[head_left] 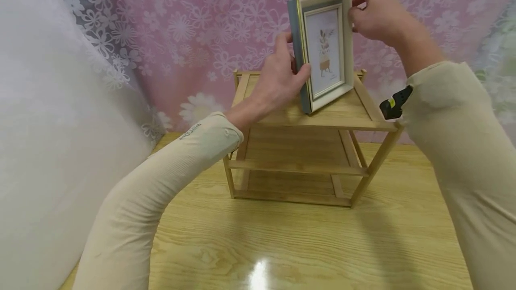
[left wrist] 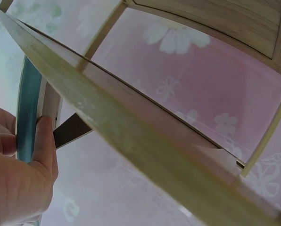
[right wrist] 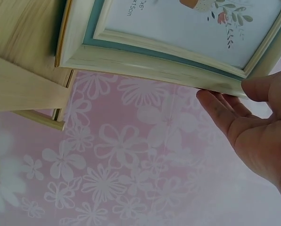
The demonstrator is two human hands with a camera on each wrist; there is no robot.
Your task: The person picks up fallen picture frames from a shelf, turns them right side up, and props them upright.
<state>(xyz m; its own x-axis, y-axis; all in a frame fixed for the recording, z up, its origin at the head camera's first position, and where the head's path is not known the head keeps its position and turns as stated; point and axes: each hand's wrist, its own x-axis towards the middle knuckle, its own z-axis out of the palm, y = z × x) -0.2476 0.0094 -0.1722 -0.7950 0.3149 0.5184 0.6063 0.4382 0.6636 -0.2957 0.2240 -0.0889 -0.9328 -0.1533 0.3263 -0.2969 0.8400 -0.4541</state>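
Observation:
A picture frame (head_left: 346, 35) with a cream front, teal sides and a plant print stands upright, turned at an angle, over the top shelf of a wooden rack (head_left: 282, 124). Whether its base fully rests on the shelf I cannot tell. My left hand (head_left: 278, 73) grips the frame's left side, with the thumb on the front edge and fingers behind. High on the opposite side, my right hand (head_left: 379, 12) holds the upper corner between thumb and fingers. The left wrist view shows a dark strut (left wrist: 72, 131) behind the frame; the right wrist view shows the print (right wrist: 192, 28) close up.
The rack has lower shelves (head_left: 294, 147) and slanted legs, standing on a wood-grain floor (head_left: 258, 232). Behind it hangs a pink flowered cloth (head_left: 169, 35). White fabric (head_left: 60, 124) covers the left side. A black strap device (head_left: 395, 103) sits at the right wrist.

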